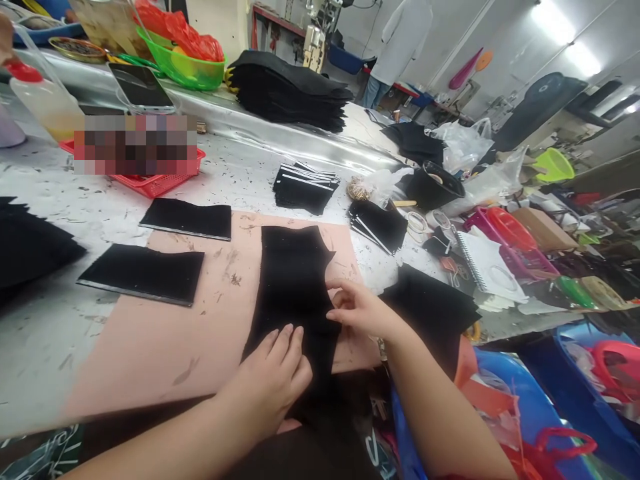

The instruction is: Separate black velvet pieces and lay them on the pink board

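A large black fabric piece (pixel 293 280) lies on a pink sheet and hangs over the table's front edge. My left hand (pixel 281 367) rests on its lower part, palm down, with the fingers on the cloth. At its right edge is my right hand (pixel 357 310), thumb and forefinger bent with a gap between them and the fingertips at the cloth. Two smaller black pieces, one farther back (pixel 190 219) and one nearer (pixel 145 273), lie to the left, each with a pale strip along its front edge.
Black pieces are stacked at far left (pixel 33 247), at right (pixel 430 303) and at the back (pixel 290 90). A red basket (pixel 157 183), a phone (pixel 143 87) and a notebook (pixel 487 267) lie around. Blue bins (pixel 520 380) stand at lower right. A person (pixel 403 40) stands behind.
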`<control>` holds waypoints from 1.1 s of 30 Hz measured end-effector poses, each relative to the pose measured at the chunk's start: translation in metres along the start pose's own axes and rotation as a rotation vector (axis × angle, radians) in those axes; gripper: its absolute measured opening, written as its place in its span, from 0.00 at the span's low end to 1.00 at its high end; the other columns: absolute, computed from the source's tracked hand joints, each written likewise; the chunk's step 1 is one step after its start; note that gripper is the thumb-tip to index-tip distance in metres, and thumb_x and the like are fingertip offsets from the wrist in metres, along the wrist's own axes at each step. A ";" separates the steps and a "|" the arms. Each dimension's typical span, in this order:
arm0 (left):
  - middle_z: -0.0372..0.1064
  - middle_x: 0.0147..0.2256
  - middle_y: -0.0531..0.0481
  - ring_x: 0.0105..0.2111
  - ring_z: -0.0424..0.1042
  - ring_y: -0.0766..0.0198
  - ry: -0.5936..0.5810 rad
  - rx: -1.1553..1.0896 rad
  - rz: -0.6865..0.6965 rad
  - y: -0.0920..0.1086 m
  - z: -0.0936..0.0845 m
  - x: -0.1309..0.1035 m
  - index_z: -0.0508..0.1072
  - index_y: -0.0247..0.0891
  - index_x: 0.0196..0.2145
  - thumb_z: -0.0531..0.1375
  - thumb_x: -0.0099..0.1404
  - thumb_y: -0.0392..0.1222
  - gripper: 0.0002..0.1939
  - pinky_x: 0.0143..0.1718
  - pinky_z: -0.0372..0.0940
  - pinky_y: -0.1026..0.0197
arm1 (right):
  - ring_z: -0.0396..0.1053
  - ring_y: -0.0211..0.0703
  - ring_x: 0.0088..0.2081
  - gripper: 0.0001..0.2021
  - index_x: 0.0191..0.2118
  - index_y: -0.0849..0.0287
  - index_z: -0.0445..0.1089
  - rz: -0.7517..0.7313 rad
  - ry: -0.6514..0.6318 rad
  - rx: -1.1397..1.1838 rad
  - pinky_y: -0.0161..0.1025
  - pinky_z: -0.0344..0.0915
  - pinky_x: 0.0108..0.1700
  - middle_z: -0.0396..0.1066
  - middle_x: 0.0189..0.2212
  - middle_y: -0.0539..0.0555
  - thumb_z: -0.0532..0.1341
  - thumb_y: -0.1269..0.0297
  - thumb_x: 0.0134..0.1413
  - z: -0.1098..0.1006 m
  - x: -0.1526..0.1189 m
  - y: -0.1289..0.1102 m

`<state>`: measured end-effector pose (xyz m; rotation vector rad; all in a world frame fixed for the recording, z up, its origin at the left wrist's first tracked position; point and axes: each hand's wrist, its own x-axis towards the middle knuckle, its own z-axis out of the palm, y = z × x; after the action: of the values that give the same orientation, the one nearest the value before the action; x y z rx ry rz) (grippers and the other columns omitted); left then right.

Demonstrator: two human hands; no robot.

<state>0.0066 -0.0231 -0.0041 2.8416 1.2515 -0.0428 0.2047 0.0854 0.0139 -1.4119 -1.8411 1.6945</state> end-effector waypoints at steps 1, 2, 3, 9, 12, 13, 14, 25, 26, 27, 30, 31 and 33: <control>0.60 0.55 0.34 0.54 0.61 0.46 0.004 0.003 -0.002 0.000 -0.002 0.000 0.70 0.35 0.47 0.60 0.49 0.65 0.35 0.53 0.54 0.50 | 0.66 0.37 0.26 0.22 0.47 0.57 0.62 0.006 0.024 -0.006 0.37 0.63 0.29 0.64 0.23 0.45 0.63 0.67 0.42 -0.001 0.000 0.001; 0.60 0.55 0.34 0.54 0.61 0.46 0.006 0.003 -0.005 0.000 -0.003 0.001 0.70 0.35 0.47 0.60 0.49 0.65 0.35 0.53 0.54 0.50 | 0.65 0.37 0.26 0.22 0.47 0.58 0.63 0.008 0.041 -0.020 0.36 0.63 0.29 0.64 0.22 0.44 0.64 0.67 0.42 -0.001 0.000 0.001; 0.60 0.55 0.34 0.54 0.60 0.46 0.007 0.000 -0.009 0.000 -0.004 0.001 0.70 0.36 0.47 0.60 0.50 0.64 0.34 0.54 0.54 0.50 | 0.65 0.36 0.25 0.21 0.46 0.57 0.64 0.007 0.050 -0.033 0.36 0.63 0.29 0.64 0.22 0.44 0.64 0.68 0.41 -0.002 0.001 0.001; 0.59 0.56 0.39 0.55 0.59 0.45 -0.001 -0.019 -0.001 -0.002 -0.003 0.003 0.71 0.38 0.47 0.57 0.52 0.65 0.33 0.54 0.54 0.50 | 0.64 0.35 0.25 0.18 0.43 0.57 0.64 -0.001 0.059 -0.032 0.37 0.63 0.31 0.63 0.21 0.43 0.64 0.70 0.42 0.000 0.004 -0.001; 0.59 0.56 0.40 0.54 0.60 0.45 0.009 -0.020 0.000 -0.003 -0.003 0.003 0.71 0.39 0.47 0.57 0.53 0.65 0.32 0.53 0.55 0.50 | 0.64 0.35 0.24 0.16 0.44 0.57 0.63 -0.004 0.028 0.003 0.35 0.63 0.27 0.63 0.22 0.44 0.62 0.69 0.46 0.000 0.004 0.002; 0.59 0.56 0.41 0.54 0.60 0.45 0.015 -0.019 0.005 -0.003 -0.003 0.003 0.71 0.39 0.47 0.57 0.53 0.65 0.32 0.53 0.55 0.50 | 0.63 0.35 0.23 0.15 0.44 0.56 0.63 -0.005 0.016 0.011 0.35 0.62 0.26 0.63 0.23 0.44 0.61 0.68 0.47 0.000 0.003 0.003; 0.60 0.56 0.42 0.54 0.61 0.45 0.023 -0.016 0.012 -0.003 -0.003 0.003 0.71 0.40 0.47 0.56 0.54 0.65 0.31 0.52 0.56 0.50 | 0.63 0.34 0.22 0.15 0.44 0.56 0.62 -0.005 0.004 0.018 0.34 0.62 0.25 0.62 0.23 0.44 0.60 0.67 0.48 -0.001 0.002 0.003; 0.60 0.56 0.44 0.53 0.61 0.40 -0.042 -0.008 0.065 0.000 -0.010 0.008 0.67 0.45 0.52 0.57 0.54 0.64 0.33 0.49 0.58 0.44 | 0.63 0.36 0.32 0.23 0.50 0.55 0.57 -0.142 -0.138 0.190 0.37 0.62 0.37 0.61 0.29 0.46 0.61 0.65 0.47 -0.001 -0.004 -0.002; 0.60 0.56 0.43 0.53 0.60 0.40 -0.045 -0.008 0.061 0.000 -0.010 0.008 0.67 0.44 0.52 0.57 0.54 0.64 0.33 0.49 0.58 0.44 | 0.63 0.36 0.33 0.25 0.51 0.55 0.56 -0.133 -0.176 0.192 0.37 0.62 0.38 0.61 0.31 0.46 0.62 0.65 0.46 -0.003 -0.005 -0.001; 0.60 0.56 0.41 0.53 0.60 0.40 -0.050 -0.010 0.056 0.000 -0.009 0.008 0.67 0.44 0.52 0.57 0.53 0.64 0.33 0.50 0.57 0.45 | 0.63 0.36 0.33 0.26 0.52 0.55 0.55 -0.122 -0.210 0.190 0.37 0.62 0.37 0.61 0.32 0.46 0.62 0.66 0.46 -0.005 -0.007 0.001; 0.59 0.56 0.39 0.54 0.59 0.40 -0.058 -0.014 0.041 0.001 -0.008 0.007 0.67 0.43 0.51 0.57 0.53 0.64 0.33 0.50 0.56 0.44 | 0.63 0.35 0.31 0.27 0.54 0.55 0.54 -0.098 -0.240 0.156 0.36 0.62 0.34 0.60 0.29 0.45 0.61 0.67 0.46 -0.010 -0.012 0.004; 0.59 0.56 0.39 0.54 0.59 0.40 -0.057 -0.017 0.038 0.002 -0.008 0.007 0.67 0.43 0.51 0.57 0.53 0.64 0.33 0.50 0.56 0.44 | 0.63 0.35 0.30 0.27 0.54 0.55 0.54 -0.091 -0.228 0.135 0.35 0.62 0.33 0.60 0.28 0.45 0.61 0.68 0.47 -0.010 -0.013 0.005; 0.59 0.56 0.39 0.54 0.59 0.39 -0.056 -0.023 0.030 0.002 -0.007 0.007 0.67 0.43 0.51 0.57 0.53 0.65 0.33 0.51 0.55 0.44 | 0.62 0.34 0.27 0.27 0.54 0.55 0.54 -0.061 -0.182 0.083 0.34 0.61 0.30 0.60 0.25 0.44 0.60 0.69 0.47 -0.010 -0.014 0.006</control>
<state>0.0130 -0.0190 0.0026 2.8177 1.1910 -0.1057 0.2217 0.0800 0.0169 -1.1918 -1.8610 1.9004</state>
